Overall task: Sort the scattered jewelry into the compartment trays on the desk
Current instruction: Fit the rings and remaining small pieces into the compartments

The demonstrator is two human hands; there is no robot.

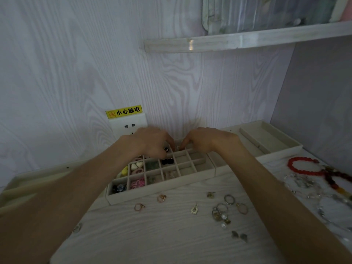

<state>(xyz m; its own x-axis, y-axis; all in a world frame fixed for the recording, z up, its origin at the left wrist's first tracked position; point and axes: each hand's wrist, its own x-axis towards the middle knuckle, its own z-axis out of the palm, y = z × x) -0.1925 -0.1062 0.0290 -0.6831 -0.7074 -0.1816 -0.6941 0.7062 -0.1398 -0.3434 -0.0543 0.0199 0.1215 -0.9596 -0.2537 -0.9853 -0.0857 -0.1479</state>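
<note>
Head view: both hands are held over the far row of the compartment tray (pixel 152 189). Left hand (pixel 152 142) and right hand (pixel 207 139) have fingers curled down; a small pale piece (pixel 178 148) lies between the fingertips, whether pinched cannot be told. Rings (pixel 228 199) lie scattered on the near desk (pixel 152 235); a red bracelet (pixel 302 166) lies at right.

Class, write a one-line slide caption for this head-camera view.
Both hands, left and right, work a small piece over the compartment tray; rings wait on the desk.
</note>
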